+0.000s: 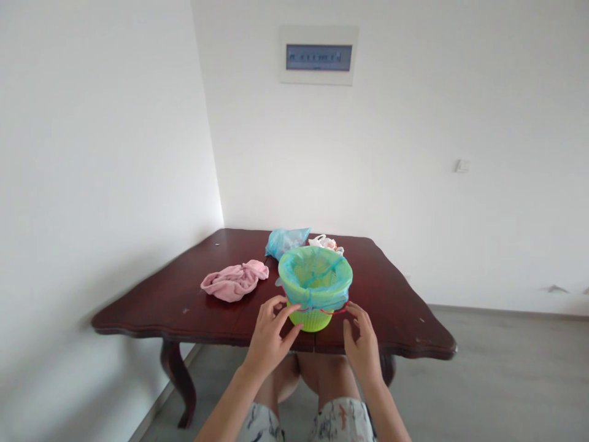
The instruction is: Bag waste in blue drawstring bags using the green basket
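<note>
A bright green slatted plastic basket [311, 320] stands upright near the front of the table. A thin blue plastic bag [294, 288] lines it and is folded down over the outside of its rim. Around the folded bag edge runs a red drawstring [338, 311], sagging a little at the front. My left hand [270, 334] is at the basket's left front, fingers apart, fingertips against the bag edge and basket side. On the right, my right hand [363, 341] has its fingertips at the drawstring, thumb apart from the fingers.
On the dark red wooden table [391, 307], a crumpled pink cloth [234, 282] lies left of the basket. Behind stand a blue plastic bag [281, 242] and a white plastic bag [324, 242]. White walls border the table at left and back.
</note>
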The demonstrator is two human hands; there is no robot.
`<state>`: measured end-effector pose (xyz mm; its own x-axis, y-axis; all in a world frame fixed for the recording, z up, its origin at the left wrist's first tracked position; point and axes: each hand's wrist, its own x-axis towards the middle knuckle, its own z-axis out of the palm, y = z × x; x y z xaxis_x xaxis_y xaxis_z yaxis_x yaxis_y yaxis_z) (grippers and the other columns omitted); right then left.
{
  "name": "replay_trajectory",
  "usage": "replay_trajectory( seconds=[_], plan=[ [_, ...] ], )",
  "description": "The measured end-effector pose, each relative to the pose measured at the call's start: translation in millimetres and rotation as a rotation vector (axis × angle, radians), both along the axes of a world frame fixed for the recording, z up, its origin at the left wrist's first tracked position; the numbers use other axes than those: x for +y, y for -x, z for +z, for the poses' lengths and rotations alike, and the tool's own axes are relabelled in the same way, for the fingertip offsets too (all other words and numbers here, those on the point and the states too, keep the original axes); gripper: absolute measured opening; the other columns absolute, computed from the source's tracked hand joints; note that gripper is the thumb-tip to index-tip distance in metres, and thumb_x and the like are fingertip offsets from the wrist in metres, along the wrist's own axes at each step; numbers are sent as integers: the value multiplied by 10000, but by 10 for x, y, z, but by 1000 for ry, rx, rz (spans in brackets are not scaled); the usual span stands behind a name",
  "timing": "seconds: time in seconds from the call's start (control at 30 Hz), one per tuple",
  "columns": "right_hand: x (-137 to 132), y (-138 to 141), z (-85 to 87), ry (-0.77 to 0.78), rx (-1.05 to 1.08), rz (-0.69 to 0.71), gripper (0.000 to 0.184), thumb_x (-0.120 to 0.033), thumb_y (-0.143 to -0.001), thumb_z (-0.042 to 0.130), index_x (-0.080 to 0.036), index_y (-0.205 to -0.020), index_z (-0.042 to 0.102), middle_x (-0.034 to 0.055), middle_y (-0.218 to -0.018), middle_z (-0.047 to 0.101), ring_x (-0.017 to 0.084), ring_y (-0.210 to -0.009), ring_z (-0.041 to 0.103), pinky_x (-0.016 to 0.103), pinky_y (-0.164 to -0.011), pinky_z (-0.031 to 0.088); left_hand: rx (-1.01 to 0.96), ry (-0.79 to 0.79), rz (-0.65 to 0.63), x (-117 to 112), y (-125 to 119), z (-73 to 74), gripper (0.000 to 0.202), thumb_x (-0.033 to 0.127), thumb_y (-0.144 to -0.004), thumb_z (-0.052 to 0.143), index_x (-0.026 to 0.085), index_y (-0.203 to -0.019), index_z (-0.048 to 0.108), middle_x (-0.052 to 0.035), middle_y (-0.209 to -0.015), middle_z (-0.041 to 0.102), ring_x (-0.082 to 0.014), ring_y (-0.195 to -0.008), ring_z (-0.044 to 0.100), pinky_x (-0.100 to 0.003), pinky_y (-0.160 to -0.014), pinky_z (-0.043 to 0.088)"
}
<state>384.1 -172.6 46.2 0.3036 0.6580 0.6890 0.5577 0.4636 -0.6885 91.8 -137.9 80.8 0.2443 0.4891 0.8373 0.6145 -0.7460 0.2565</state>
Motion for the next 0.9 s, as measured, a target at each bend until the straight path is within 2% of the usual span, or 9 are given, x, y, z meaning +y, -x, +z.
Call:
replay_trajectory(
  seconds=[0.13, 0.23, 0.3, 0.4, 0.5, 0.6, 0.7, 0.8, 0.9],
  plan=[
    [-184, 1, 265, -114, -119, -64, 585, -298, -1139, 612, -358, -1720, 594, 150, -1768, 609, 414, -1645, 587, 760, -1326, 520, 11, 10, -57, -71, 101, 282, 462, 316, -1133, 754, 347, -1587, 672, -142, -1522, 693, -368, -1403, 673, -575, -1191, 575],
    [-176, 77, 638, -127, -397, -22, 864, -316, -1136, 677, -409, -1908, 300, 92, -1993, 257, 443, -1835, 283, 800, -1451, 298, 108, -9, -62, 59, 52, 667, 508, 350, -1137, 784, 359, -1626, 646, -120, -1731, 615, -394, -1612, 561, -617, -1338, 445],
    [-73, 137, 761, -61, -566, -12, 951, -345, -1158, 666, -405, -1941, 129, 86, -2026, 73, 456, -1866, 140, 840, -1454, 205, 223, 36, -78, 211, -37, 837, 570, 383, -1091, 867, 336, -1619, 658, -116, -1720, 647, -412, -1643, 538, -639, -1367, 390],
    [126, 190, 613, 66, -698, -30, 987, -285, -1178, 586, -336, -1944, -35, 137, -2022, 37, 438, -1872, 102, 832, -1445, 226, 307, 146, -56, 404, -172, 878, 354, 357, -1007, 970, 268, -1290, 778, -67, -1291, 834, -367, -1325, 729, -584, -1222, 474],
    [284, 190, 191, 117, -700, -78, 1038, -239, -1147, 563, -301, -1934, -112, 165, -2009, 156, 424, -1863, 186, 803, -1437, 289, 281, 175, 45, 488, -253, 802, 310, 353, -963, 1011, 235, -1096, 757, -31, -1081, 811, -333, -1121, 734, -526, -1087, 487],
    [344, 197, -197, 76, -632, -92, 984, -197, -1141, 508, -358, -1939, -46, 160, -1947, 367, 409, -1802, 375, 778, -1389, 400, 269, 180, 68, 506, -287, 790, 351, 360, -928, 1041, 227, -1063, 746, -28, -1071, 801, -331, -1103, 720, -499, -1054, 466],
    [278, 241, -275, -16, -425, -137, 778, -220, -1181, 477, -324, -1907, 218, 213, -1840, 486, 398, -1709, 498, 732, -1330, 480, 283, 192, 30, 517, -295, 857, 331, 379, -941, 1030, 223, -1022, 750, -23, -1030, 793, -321, -1087, 722, -492, -1070, 447],
    [183, 258, 43, -144, -244, -185, 583, -282, -1209, 496, -260, -1788, 428, 248, -1784, 502, 403, -1683, 492, 724, -1324, 461, 318, 206, 9, 515, -294, 919, 297, 396, -982, 992, 216, -1025, 761, -33, -1033, 803, -325, -1103, 723, -496, -1083, 432],
    [222, 207, 655, -180, -297, -107, 460, -321, -1228, 466, -244, -1673, 548, 226, -1743, 571, 378, -1650, 534, 692, -1342, 427, 349, 238, -7, 441, -296, 939, 288, 405, -996, 977, 213, -1024, 764, -38, -1036, 810, -327, -1107, 723, -497, -1081, 422]
  ],
)
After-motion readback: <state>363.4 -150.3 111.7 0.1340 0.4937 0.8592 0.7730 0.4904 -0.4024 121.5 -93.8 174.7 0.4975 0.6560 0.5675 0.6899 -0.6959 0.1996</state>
